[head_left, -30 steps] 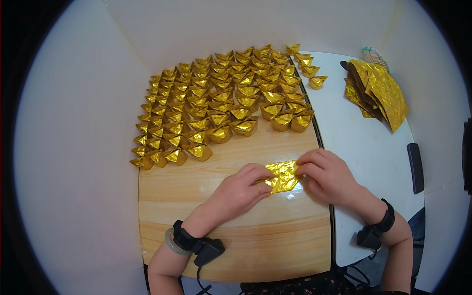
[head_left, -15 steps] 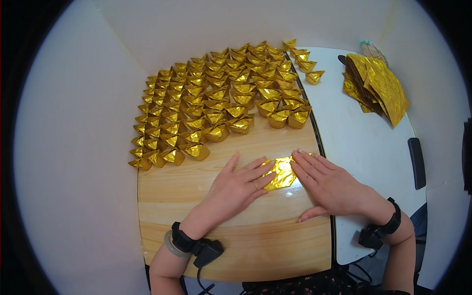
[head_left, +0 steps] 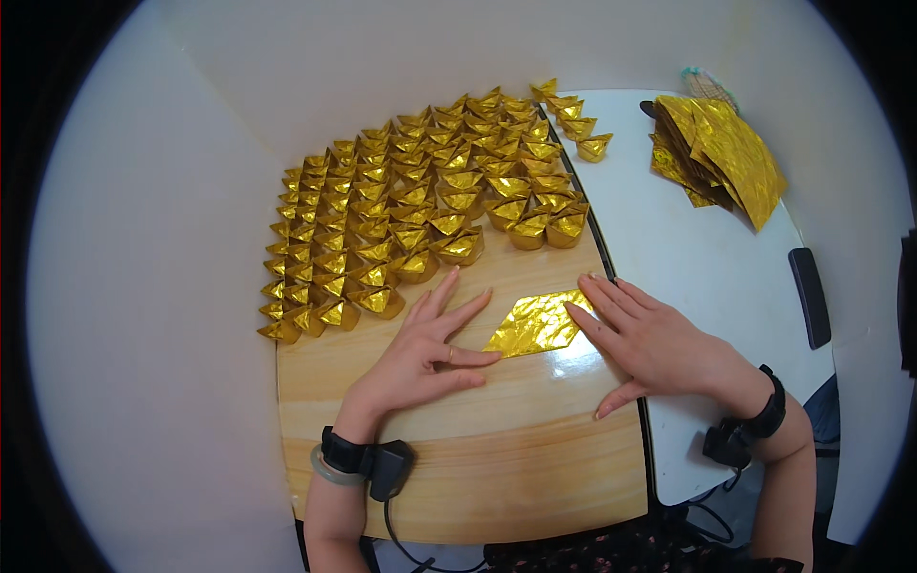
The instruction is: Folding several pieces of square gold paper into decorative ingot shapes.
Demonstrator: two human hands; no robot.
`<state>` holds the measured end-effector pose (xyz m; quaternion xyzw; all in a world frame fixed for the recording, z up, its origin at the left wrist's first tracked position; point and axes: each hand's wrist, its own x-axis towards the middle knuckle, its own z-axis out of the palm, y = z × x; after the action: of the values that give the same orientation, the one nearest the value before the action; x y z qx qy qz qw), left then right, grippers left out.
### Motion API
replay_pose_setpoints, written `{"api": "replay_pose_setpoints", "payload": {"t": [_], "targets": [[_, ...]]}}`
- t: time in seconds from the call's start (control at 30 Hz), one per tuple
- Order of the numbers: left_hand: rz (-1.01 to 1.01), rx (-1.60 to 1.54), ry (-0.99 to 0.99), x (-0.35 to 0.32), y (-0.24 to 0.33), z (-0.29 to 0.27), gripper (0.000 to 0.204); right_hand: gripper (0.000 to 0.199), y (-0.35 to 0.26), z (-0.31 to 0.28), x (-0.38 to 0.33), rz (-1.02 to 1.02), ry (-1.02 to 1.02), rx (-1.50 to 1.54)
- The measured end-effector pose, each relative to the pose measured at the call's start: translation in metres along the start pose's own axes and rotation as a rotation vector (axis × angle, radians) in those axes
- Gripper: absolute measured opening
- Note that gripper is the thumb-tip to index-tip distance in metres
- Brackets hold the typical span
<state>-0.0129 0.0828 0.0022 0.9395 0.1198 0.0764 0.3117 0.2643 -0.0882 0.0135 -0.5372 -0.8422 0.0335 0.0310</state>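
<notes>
A folded sheet of gold foil paper (head_left: pixel 537 323) lies flat on the wooden board, its left and right ends slanted. At its left end is my left hand (head_left: pixel 425 349), fingers spread, one fingertip touching the lower left corner. My right hand (head_left: pixel 651 342) rests over the right end of the paper with its fingers stretched out and pressed flat, hiding that end. Beyond my hands stand rows of folded gold paper ingots (head_left: pixel 411 192), packed closely together.
The wooden board (head_left: pixel 458 477) lies next to a white table top (head_left: pixel 669 258). At the far right sits a stack of loose gold paper sheets (head_left: pixel 731 153), near a dark bar-shaped object (head_left: pixel 809 298). A few ingots (head_left: pixel 594 146) stand on the white surface. White walls enclose the back and sides.
My left hand has slid left off the foil paper, uncovering its left end. My right hand stays on the right end. The whole view has shifted slightly.
</notes>
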Motion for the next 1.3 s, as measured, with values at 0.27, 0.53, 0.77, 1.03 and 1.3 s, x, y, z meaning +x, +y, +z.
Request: {"api": "replay_pose_setpoints", "payload": {"t": [0.27, 0.53, 0.77, 1.03, 1.3], "targets": [[0.067, -0.167, 0.074, -0.002, -0.006, -0.002, 0.018, 0.109, 0.004, 0.006, -0.003, -0.019, 0.036, 0.016], [0.202, -0.106, 0.36, 0.014, 0.029, 0.015, 0.02, 0.103, -0.004, 0.015, 0.004, 0.004, 0.076, 0.021], [0.142, 0.31, 0.244, 0.013, 0.034, 0.021, 0.033, 0.072, -0.015, 0.02, 0.026, -0.003, 0.305, 0.071], [0.296, 0.58, 0.326, 0.009, 0.037, 0.034, 0.023, 0.038, -0.017, 0.024, 0.031, -0.02, 0.372, 0.172], [0.164, 0.283, 0.439, 0.011, 0.042, 0.045, 0.018, 0.019, -0.017, 0.021, 0.029, 0.009, 0.363, 0.229]]}}
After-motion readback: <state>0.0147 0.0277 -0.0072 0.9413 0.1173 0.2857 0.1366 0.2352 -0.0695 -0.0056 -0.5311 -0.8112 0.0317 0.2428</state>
